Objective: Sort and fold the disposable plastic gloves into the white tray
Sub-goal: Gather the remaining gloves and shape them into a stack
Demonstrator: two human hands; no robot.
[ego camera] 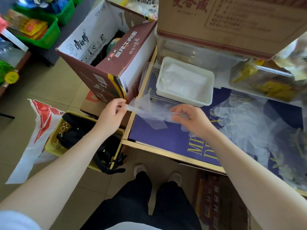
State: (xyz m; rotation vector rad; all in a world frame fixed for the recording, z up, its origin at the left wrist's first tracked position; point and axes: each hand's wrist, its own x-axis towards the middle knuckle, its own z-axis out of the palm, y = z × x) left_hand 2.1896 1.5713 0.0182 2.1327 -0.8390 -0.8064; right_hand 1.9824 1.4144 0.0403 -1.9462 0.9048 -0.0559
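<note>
A: What could go wrong from here?

B: The left hand (113, 113) and the right hand (191, 118) each pinch 1 end of a clear plastic glove (149, 112), fingers clamped on the film, holding it stretched in the air over the left edge of the worktop (166, 140). I judge the film is thin and slippery; if either pinch loosens, that end drops, possibly off the edge toward the yellow basket (54, 143) on the floor.

A: Anything else?

B: It looks prone to clinging, so a fold may spring open or stick to the fingers on release. The loose pile of gloves (249, 123) lies near the right forearm, which could drag some along.

A: And the tray?

B: The white tray (209, 90) sits just beyond the hands and already holds folded gloves. A careless drop could ruffle that stack.

A: The surface and the room?

B: A purple cover with yellow lettering and a gold rim. Cardboard boxes (106, 52) crowd the left, clear plastic containers (265, 80) the back, green baskets (41, 30) sit on shelves, and the floor is tiled.
</note>
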